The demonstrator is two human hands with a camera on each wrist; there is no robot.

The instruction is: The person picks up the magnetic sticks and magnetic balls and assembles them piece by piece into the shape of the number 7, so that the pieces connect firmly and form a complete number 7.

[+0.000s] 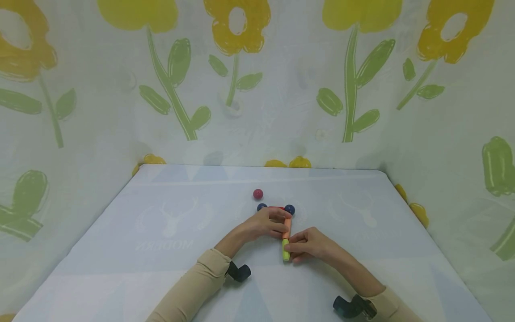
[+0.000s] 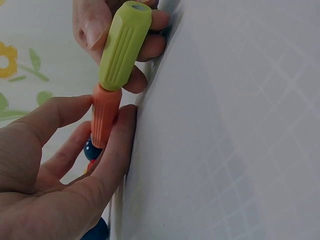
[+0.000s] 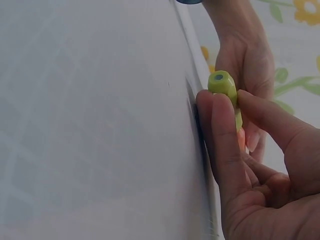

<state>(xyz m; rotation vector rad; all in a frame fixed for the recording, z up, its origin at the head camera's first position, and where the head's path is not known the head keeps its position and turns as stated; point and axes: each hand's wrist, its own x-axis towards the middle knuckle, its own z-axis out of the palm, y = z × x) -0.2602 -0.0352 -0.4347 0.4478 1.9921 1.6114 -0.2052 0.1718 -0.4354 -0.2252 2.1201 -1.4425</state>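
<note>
My left hand [image 1: 262,225] pinches an orange grooved building rod [image 1: 287,227] between thumb and fingers. Against its near end stands a yellow-green building rod [image 1: 285,251], which my right hand [image 1: 313,243] pinches from the right. In the left wrist view the yellow-green rod [image 2: 125,47] meets the orange one [image 2: 105,112] end to end, at a slight angle. Its free end, in the right wrist view, has a small dark disc [image 3: 219,77]. At the orange rod's far end sits a dark blue ball [image 1: 289,209]. A red rod [image 1: 276,207] runs from there to another blue ball [image 1: 262,206], partly behind my left hand.
A loose dark red ball [image 1: 258,194] lies just beyond the blue balls. The pale cloth-covered table [image 1: 120,250] reaches back to a flower-printed curtain [image 1: 277,107], which also hangs at both sides. Both wrists carry black camera mounts [image 1: 239,273].
</note>
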